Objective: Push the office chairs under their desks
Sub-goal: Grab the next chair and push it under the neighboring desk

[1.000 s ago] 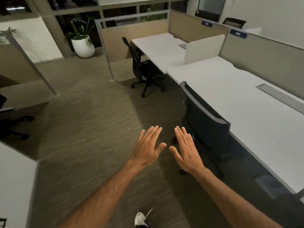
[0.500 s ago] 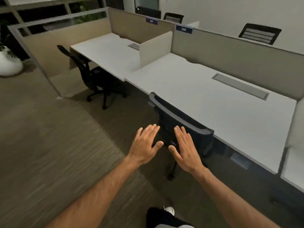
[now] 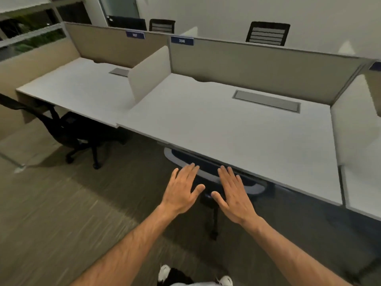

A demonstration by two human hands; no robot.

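I am holding left hand [image 3: 182, 190] and right hand [image 3: 234, 194], fingers spread flat, grip empty, against the office chair [image 3: 208, 174] backrest tucked under table [image 3: 237, 129].

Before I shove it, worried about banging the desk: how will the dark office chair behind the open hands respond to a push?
The dark office chair probably rolls easily: its base reaches the carpet. The backrest may flex, being thin. Its top sits near the white desk edge, so push gently.
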